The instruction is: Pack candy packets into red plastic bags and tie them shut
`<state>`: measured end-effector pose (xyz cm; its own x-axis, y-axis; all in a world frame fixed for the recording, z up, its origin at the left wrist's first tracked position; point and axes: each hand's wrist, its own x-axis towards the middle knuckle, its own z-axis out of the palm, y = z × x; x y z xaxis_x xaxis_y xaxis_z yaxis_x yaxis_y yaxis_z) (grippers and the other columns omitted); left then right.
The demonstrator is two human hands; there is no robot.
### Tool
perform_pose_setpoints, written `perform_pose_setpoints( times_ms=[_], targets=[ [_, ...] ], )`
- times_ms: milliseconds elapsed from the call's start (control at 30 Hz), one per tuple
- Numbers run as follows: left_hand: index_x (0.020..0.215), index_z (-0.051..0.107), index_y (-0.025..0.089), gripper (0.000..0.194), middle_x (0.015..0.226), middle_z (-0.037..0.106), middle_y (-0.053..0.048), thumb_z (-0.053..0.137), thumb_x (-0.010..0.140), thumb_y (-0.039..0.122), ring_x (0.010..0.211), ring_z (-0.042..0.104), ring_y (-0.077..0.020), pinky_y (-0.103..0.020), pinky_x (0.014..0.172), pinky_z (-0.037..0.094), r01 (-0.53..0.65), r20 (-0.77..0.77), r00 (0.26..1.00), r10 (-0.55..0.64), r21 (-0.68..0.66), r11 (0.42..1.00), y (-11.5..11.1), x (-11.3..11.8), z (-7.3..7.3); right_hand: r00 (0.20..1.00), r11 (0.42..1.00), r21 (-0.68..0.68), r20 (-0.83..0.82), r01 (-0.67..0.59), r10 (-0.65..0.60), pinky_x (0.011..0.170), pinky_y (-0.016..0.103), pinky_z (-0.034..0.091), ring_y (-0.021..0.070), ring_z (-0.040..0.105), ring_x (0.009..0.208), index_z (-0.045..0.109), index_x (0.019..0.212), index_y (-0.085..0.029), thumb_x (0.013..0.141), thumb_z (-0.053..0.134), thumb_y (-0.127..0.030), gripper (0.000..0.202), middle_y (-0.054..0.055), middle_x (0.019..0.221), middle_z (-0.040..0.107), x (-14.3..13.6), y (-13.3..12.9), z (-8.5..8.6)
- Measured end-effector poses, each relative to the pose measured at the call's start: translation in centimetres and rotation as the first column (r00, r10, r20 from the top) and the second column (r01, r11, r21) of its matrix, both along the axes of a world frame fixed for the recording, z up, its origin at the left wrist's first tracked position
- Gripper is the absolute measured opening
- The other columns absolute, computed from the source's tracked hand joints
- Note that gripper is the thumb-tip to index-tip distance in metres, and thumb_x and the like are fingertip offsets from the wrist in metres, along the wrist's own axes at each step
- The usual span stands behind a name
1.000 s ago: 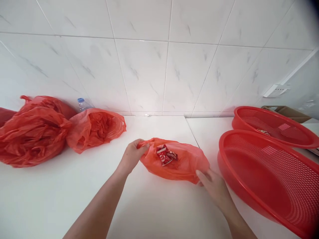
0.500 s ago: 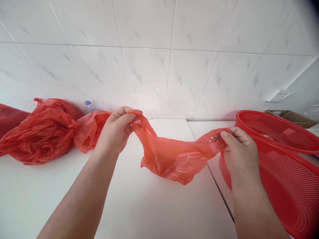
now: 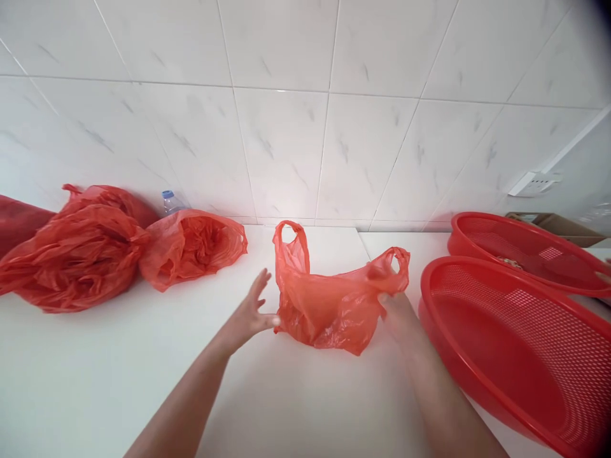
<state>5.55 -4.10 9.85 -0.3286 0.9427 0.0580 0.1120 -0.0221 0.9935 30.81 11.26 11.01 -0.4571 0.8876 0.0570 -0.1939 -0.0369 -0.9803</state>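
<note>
A thin red plastic bag (image 3: 329, 308) stands loosely on the white table, its two looped handles sticking up and its middle sagging. At its left side is my left hand (image 3: 251, 318), open, with the fingers spread and the thumb tip close to the plastic. My right hand (image 3: 396, 312) is at the bag's right side, below the right handle. Its thumb shows in front, while its fingers are partly covered by the see-through plastic and look apart.
Crumpled red bags (image 3: 76, 254) and another red bag (image 3: 195, 245) lie at the left, before a blue-capped bottle (image 3: 172, 202). Two red mesh baskets (image 3: 501, 356) are at the right, with a cardboard box (image 3: 563, 226) behind. Fingertips (image 3: 604, 275) of a person show at the right edge.
Both hands have let go of the bag's handles. My left hand has moved down and slightly right, my right hand down and left. The handles now stand up by themselves.
</note>
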Motion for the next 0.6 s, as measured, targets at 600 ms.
perform_pose_setpoints(
  times_ms=[600],
  targets=[
    [0.085, 0.063, 0.014, 0.02, 0.084, 0.069, -0.008, 0.063, 0.074, 0.031, 0.079, 0.066, -0.0216, -0.034, 0.075, 0.054, -0.146, 0.875, 0.476, 0.087, -0.019, 0.989, 7.7, 3.8, -0.7, 0.891, 0.932, -0.263, -0.439, -0.249, 0.114, 0.047, 0.022, 0.038, 0.0078, 0.027, 0.04, 0.059, 0.076, -0.023, 0.081, 0.056, -0.047, 0.024, -0.009, 0.046, 0.024, -6.0, 1.7, 0.7]
  ],
)
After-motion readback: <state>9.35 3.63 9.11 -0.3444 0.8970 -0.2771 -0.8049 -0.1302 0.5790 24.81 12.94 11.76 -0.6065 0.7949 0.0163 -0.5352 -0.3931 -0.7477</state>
